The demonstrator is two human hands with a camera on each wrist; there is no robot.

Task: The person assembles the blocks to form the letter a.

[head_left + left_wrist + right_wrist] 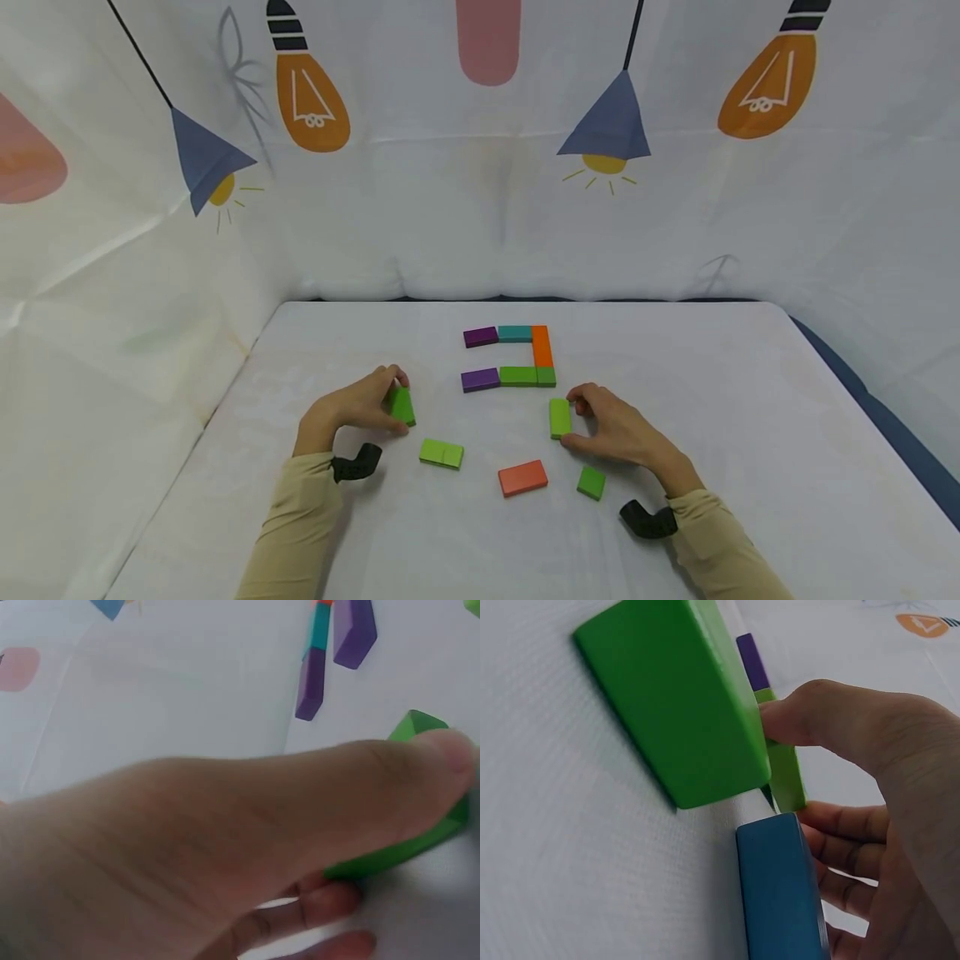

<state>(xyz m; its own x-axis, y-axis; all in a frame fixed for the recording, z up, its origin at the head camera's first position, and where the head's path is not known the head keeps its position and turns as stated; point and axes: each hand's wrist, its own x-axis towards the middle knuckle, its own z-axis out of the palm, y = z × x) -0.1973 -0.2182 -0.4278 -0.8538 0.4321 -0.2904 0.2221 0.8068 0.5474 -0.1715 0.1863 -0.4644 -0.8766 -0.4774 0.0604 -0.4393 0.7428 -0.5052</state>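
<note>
My left hand (362,403) grips a green block (402,407) between thumb and fingers at the table's left middle. In the left wrist view the thumb (375,780) covers much of that block. To the right, my right hand (617,425) pinches a light green block (559,418) by its sides, just below the arranged row. In the right wrist view a green square block (675,705) looms close to the camera. A blue block (780,892) lies beside the fingers there; the head view does not show it.
A bracket of touching blocks lies further back: purple (480,337), teal (515,334), orange (542,346), green (517,377) and violet (480,381). Nearer me are a pair of light green blocks (442,453), a red-orange block (522,478) and a green square block (591,482).
</note>
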